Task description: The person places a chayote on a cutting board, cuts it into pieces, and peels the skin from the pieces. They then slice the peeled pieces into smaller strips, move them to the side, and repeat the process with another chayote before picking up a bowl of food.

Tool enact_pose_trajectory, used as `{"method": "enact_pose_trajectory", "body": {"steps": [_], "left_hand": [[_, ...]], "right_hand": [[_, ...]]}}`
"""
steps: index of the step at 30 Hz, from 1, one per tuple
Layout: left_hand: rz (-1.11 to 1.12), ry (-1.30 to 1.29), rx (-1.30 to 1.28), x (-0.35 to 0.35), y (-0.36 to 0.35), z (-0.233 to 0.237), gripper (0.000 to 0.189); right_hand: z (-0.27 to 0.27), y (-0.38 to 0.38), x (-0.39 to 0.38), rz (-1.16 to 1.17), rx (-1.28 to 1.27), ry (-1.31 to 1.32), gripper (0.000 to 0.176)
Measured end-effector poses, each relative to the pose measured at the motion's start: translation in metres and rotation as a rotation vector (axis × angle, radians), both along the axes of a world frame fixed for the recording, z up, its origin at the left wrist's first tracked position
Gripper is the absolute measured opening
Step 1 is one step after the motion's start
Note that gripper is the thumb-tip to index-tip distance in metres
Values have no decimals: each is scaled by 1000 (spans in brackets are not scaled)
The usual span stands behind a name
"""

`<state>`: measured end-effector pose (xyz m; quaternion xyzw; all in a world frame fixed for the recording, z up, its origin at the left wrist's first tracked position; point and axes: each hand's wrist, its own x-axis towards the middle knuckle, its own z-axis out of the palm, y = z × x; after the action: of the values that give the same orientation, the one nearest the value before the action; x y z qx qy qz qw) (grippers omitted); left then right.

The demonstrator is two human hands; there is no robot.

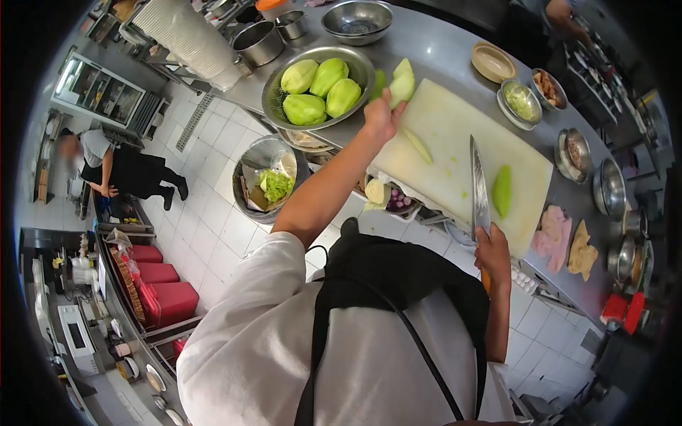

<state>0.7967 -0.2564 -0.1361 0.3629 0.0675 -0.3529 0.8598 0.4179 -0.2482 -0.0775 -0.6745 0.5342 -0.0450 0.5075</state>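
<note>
My right hand [491, 250] is wrapped round the handle of a long kitchen knife [479, 186], its blade pointing away over the white cutting board [455, 121]. On the board beside the blade lies a green chayote wedge [501, 192]. A thin pale strip [417, 145] lies nearer the left end. My left hand [383, 119] reaches to the board's far left corner, thumb and fingers about the lower end of a pale green chayote piece [403, 80]. Another green piece [379, 84] shows just behind the fingers. Several whole chayotes [330, 77] sit in a metal bowl [268, 99] to the left.
A bin [241, 195] with green scraps stands on the floor at left. Bowls of chopped food [521, 99] line the counter's far right. Pink [552, 238] and tan cloths [582, 250] lie right of the board. Another person [128, 167] stands at far left.
</note>
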Motion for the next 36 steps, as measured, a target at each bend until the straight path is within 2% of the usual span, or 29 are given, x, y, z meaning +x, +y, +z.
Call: {"method": "enact_pose_trajectory", "body": {"steps": [3, 6, 7, 10, 13, 16, 19, 22, 26, 31, 33, 35, 36], "left_hand": [[-141, -168, 440, -5, 6, 9, 56], [-113, -1207, 1112, -52, 39, 0, 74], [-169, -1459, 996, -58, 47, -2, 75], [-146, -2179, 898, -71, 56, -11, 59], [-405, -2099, 783, -55, 53, -26, 42], [-453, -2009, 778, -51, 73, -23, 30], [-340, -2039, 861, -59, 95, -15, 26], [-133, -2129, 899, -60, 114, -19, 22], [-143, -1882, 815, -58, 124, -30, 21], [25, -1775, 752, -43, 153, -36, 23], [143, -1774, 851, -33, 184, -42, 23], [-22, -1626, 1118, -15, 232, -43, 24], [86, -1532, 1164, 2, 257, -64, 27]], "right_hand": [[-1, 6, -8, -15, -30, -30, 27], [1, 9, -12, -41, -9, -26, 27], [2, 8, -13, -48, 5, -25, 26], [-1, 6, -12, -40, 2, -42, 26], [2, 5, -8, -58, 20, -51, 24], [6, 1, -2, -90, 23, -65, 23], [4, 0, 4, -86, 30, -94, 23], [7, -2, 13, -61, 34, -99, 25], [1, -5, 25, -39, 30, -115, 25], [-6, -10, 32, -34, 65, -137, 24], [-4, -11, 31, -54, 72, -149, 24], [3, -7, 27, -108, 76, -159, 25], [7, -5, 25, -124, 83, -162, 24]]}}
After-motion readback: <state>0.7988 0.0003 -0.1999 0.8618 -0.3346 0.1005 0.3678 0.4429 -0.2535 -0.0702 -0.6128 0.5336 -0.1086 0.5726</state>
